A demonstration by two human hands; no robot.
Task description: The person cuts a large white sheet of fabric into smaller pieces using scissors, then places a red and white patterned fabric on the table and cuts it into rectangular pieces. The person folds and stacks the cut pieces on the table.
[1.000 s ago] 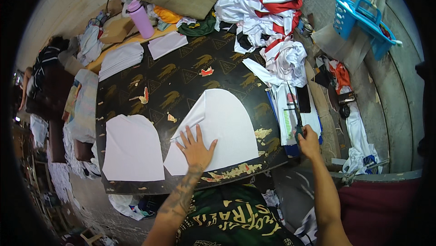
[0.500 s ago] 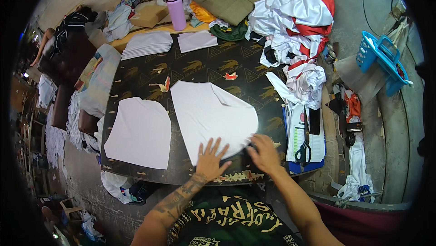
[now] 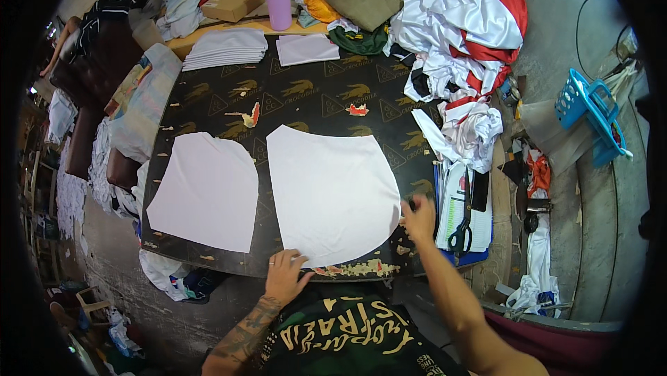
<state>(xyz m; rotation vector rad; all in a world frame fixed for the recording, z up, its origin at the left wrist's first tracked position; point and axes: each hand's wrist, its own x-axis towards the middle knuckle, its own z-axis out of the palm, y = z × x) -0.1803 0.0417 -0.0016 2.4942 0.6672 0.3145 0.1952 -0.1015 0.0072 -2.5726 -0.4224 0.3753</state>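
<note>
A white fabric panel [image 3: 333,192] with a curved right side lies spread flat on the dark table [image 3: 208,115]. My left hand [image 3: 285,275] rests at its lower left corner, fingers stretched and touching the cloth edge. Beside its curved right edge is my right hand [image 3: 419,222], fingers curled together. Something small and dark shows at those fingers, too small to name. To the left lies a second panel of similar cut [image 3: 208,192], flat and apart from the first.
Folded white fabric pieces [image 3: 226,48] and a purple bottle [image 3: 278,0] stand at the back. White and red cloth [image 3: 455,25] heaps up at the far right. Black scissors [image 3: 460,234] lie on papers at the right edge. A blue basket [image 3: 590,113] is farther right.
The panel's folded-over upper right part now lies flat. My left hand has slid down and left to the lower corner; my right hand has moved right, along the curved edge.
</note>
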